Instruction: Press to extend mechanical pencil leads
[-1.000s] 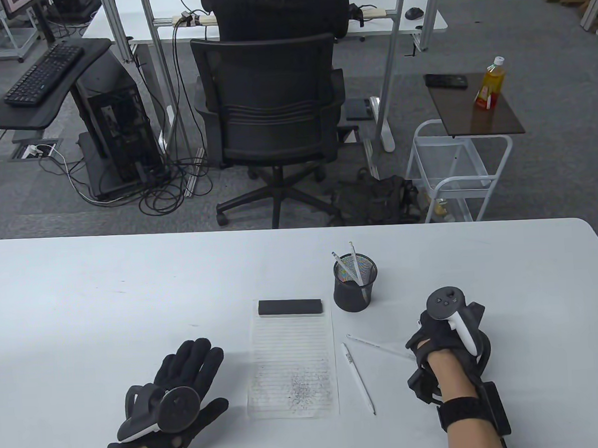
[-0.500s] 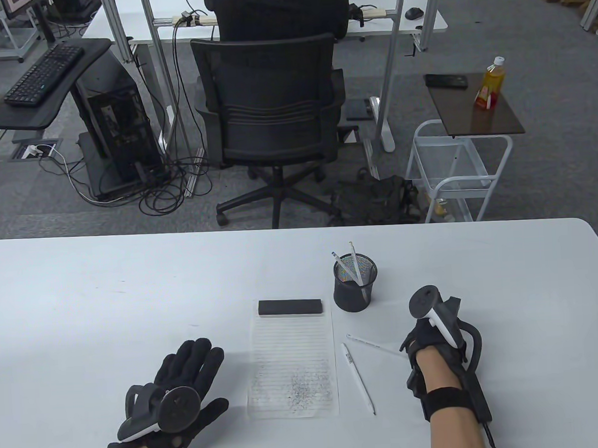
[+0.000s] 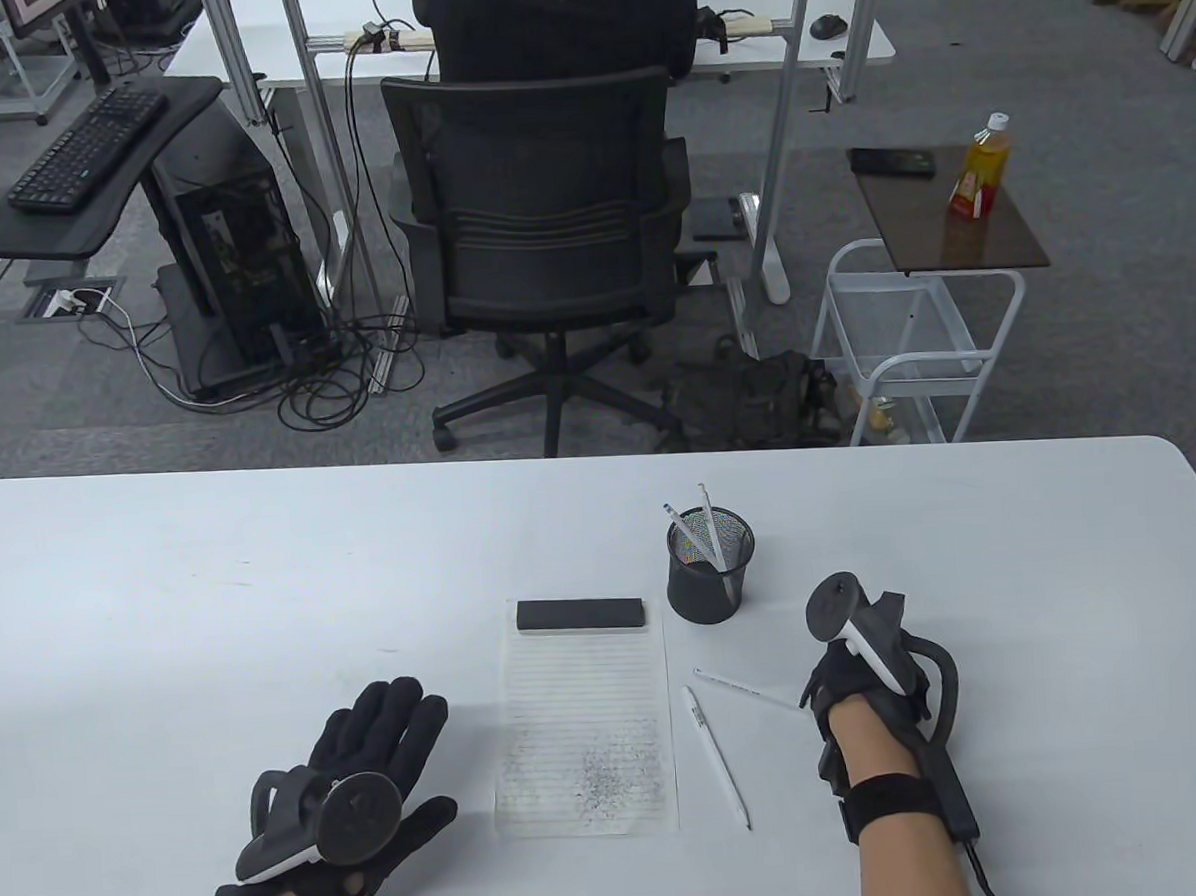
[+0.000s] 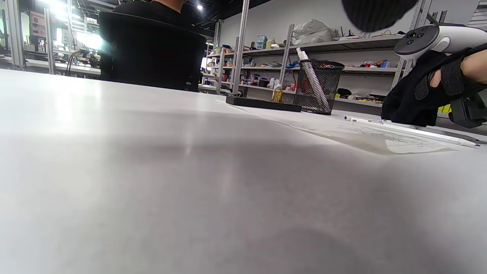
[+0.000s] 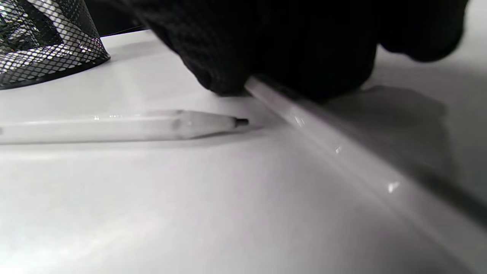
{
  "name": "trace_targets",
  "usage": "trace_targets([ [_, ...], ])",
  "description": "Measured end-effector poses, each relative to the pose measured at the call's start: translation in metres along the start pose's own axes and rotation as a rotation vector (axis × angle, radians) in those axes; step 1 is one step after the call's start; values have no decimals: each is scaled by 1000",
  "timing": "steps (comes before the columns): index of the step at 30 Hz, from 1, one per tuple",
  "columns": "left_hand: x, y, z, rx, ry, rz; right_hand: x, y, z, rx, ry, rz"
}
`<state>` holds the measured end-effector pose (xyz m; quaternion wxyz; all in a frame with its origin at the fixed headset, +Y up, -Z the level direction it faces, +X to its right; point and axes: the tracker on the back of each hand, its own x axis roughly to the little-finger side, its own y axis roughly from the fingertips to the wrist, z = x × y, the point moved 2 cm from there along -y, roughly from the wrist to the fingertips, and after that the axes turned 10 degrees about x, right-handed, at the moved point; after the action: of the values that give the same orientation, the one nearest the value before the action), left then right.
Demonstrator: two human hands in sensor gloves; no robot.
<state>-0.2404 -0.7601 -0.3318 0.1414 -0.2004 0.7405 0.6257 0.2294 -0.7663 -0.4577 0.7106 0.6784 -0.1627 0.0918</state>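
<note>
White table [image 3: 265, 586] fills the lower frame; left hand [image 3: 375, 770] lies flat, fingers spread, lower left. Right hand [image 3: 851, 685], lower right, grasps the farther mechanical pencil [image 3: 746, 688]. Pickup step, I judge; next: lift, thumb its button.

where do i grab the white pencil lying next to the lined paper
Pinch the white mechanical pencil at mid-barrel, coming from above: it lies flat on the white table, its barrel clear of the lined paper sheet and of the second pencil.
</note>
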Motion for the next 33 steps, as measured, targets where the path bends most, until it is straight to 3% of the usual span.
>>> trace_targets([
  [9, -2, 1, 2, -12, -12, -4, 4, 2, -3, -33, -68, 7],
  [12, -3, 2, 5, -23, -16, -8, -6, 5, -29, 77, -97, -12],
  [16, -4, 2, 3, -17, -20, -10, -42, 11, -78, 239, -187, -108],
  [21, -5, 2, 3, -16, -20, -10, -107, 12, -108, 284, -169, -263],
  [27, -4, 2, 3, -14, -17, -6, -168, -7, -104, 281, -50, -300],
  [33, -3, 2, 4, -13, -13, -3, -195, -24, -88, 260, 30, -256],
])
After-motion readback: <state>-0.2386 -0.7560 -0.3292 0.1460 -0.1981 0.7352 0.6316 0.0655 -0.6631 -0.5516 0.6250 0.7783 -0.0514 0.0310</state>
